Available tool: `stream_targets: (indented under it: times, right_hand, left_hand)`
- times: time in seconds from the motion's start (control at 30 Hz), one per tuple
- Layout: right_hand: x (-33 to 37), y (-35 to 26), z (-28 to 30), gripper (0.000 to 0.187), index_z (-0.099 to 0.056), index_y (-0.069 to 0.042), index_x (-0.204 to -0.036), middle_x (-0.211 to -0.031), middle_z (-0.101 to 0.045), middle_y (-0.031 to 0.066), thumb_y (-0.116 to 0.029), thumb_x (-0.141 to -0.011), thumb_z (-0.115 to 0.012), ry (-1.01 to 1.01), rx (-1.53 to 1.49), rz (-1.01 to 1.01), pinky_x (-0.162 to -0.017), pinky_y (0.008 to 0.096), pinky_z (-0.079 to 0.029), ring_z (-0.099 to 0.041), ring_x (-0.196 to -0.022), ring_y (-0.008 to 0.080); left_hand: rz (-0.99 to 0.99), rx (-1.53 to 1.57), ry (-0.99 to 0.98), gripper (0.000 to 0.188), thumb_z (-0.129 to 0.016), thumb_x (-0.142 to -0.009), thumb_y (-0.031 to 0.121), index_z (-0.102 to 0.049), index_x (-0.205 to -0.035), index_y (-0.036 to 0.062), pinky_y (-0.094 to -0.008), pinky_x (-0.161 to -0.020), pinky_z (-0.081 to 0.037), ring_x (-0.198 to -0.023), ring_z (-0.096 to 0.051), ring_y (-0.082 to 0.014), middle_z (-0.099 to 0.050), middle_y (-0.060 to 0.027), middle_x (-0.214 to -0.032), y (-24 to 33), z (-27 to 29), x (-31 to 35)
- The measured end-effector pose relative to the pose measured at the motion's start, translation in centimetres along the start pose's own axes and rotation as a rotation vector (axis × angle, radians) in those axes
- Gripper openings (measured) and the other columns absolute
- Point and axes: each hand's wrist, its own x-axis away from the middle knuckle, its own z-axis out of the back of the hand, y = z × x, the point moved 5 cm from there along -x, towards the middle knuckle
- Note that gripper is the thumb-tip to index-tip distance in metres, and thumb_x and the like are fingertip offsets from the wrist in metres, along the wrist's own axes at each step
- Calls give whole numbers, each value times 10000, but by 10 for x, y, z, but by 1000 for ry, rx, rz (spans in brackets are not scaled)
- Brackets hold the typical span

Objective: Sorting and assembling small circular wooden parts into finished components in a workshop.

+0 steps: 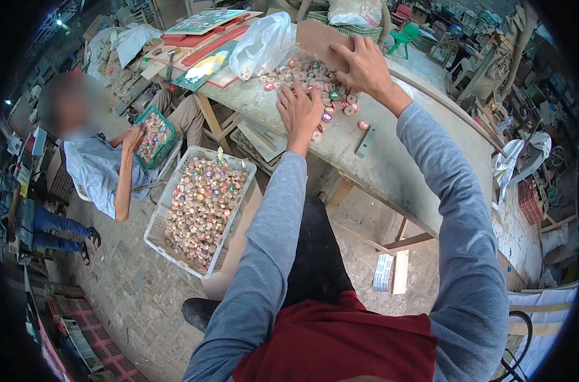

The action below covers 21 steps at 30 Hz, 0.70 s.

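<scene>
A pile of small round wooden discs, some with coloured printed faces, lies on the table top. My left hand rests on the near side of the pile, fingers spread, gripping nothing I can see. My right hand grips the edge of a flat brown board, which stands tilted at the pile's far side. Loose discs lie right of my left hand, among them an orange-faced disc. Beside it on the table is a small flat metal strip.
A white crate full of similar discs stands at lower left. Beyond it, a seated person holds a green basket of discs. A clear plastic bag sits behind the pile, near stacked boards and a hammer.
</scene>
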Motion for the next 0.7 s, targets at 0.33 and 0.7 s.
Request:
stream_targets:
  times: [0.33, 0.7]
  right_hand:
    - [20, 45, 19, 609, -578, -158, -1293, -1279, -498, 254, -294, -710, -690, 113, -118, -169, -1000, 466, -427, -488, -1146, 408]
    - [114, 174, -13, 604, -605, -50, -1276, -1161, -618, 173, -398, -784, -648, 123, -904, -977, -928, 375, -456, -600, -1048, 292]
  left_hand:
    - [12, 103, 54, 706, -411, -972, 485, -350, -1472, -9, -507, -1174, -156, -1441, -227, -422, -269, -325, -1520, -6, 3, 1]
    - [17, 119, 54, 665, -397, -990, 451, -339, -1486, 11, -489, -1166, -202, -1412, -301, -430, -307, -323, -1507, -8, 4, -3]
